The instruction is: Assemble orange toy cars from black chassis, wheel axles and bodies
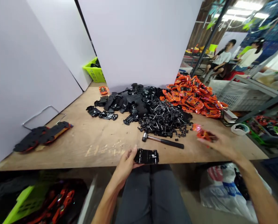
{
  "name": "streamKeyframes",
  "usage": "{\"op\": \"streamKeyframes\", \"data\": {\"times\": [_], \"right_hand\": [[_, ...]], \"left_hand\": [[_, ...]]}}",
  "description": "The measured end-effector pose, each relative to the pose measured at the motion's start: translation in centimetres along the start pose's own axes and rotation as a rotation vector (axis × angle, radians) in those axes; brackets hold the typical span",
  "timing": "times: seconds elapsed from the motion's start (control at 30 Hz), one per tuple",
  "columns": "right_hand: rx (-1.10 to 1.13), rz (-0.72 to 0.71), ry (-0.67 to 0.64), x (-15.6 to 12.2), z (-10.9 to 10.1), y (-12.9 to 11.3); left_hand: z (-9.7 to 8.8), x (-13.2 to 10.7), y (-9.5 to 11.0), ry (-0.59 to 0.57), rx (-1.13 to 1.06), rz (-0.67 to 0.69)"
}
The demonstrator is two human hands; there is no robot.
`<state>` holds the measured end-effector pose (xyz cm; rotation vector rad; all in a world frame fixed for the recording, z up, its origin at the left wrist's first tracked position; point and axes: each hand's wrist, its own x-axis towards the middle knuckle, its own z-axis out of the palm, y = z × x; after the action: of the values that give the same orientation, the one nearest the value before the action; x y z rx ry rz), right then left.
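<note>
At the near edge of the wooden table [99, 140], my left hand [127, 163] grips a black toy car chassis with wheels [146, 156]. My right hand [219, 145], blurred by motion, is raised over the table's right side and holds an orange toy car body [202, 133]. In front of me lies a hammer [163, 141] with a black grip. Behind it is a heap of black wheel-and-axle sets [163, 119], a pile of black chassis plates [126, 102] and a pile of orange car bodies [194, 98].
A row of assembled cars [42, 136] lies at the table's left by a wire frame [43, 115]. A green basket [94, 71] sits at the back. White panels wall the bench. Bins and a bag stand on the floor. Other people sit far right.
</note>
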<state>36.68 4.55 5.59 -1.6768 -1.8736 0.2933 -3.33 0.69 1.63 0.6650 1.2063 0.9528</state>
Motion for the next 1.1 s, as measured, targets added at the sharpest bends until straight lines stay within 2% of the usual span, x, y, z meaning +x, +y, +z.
{"op": "streamKeyframes", "data": {"times": [0.03, 0.13, 0.17, 0.23, 0.33, 0.43, 0.67, 0.9, 1.1], "right_hand": [[0.048, -0.069, -0.154, -0.5, 1.3, -2.8], [0.185, -0.336, -0.388, -1.7, 6.4, -10.6], [0.215, -0.393, -0.412, -1.9, 8.0, -12.4], [0.248, -0.468, -0.43, -1.9, 10.7, -14.4], [0.237, -0.511, -0.443, -1.4, 12.8, -14.6], [0.222, -0.513, -0.484, -1.0, 13.3, -14.4], [0.165, -0.491, -0.541, -1.0, 13.4, -14.8], [-0.038, -0.501, -0.555, -1.7, 13.4, -15.2], [-0.083, -0.529, -0.702, -0.3, 12.4, -15.8]], "left_hand": [[-0.1, 0.0, 0.1, -0.01, -0.013, -0.015], [-0.3, 0.1, 0.0, -0.029, -0.038, -0.028], [-0.3, 0.1, -0.1, -0.037, -0.045, -0.029], [-0.4, 0.1, -0.3, -0.057, -0.062, -0.029], [-0.5, 0.1, -0.7, -0.051, -0.057, -0.005], [-0.5, 0.2, -0.9, -0.036, -0.045, 0.006], [-0.6, 0.6, -1.1, -0.031, -0.113, -0.048], [-0.4, 0.6, -1.0, 0.018, -0.088, -0.076], [-0.1, 0.4, -1.5, 0.051, -0.103, -0.088]]}}
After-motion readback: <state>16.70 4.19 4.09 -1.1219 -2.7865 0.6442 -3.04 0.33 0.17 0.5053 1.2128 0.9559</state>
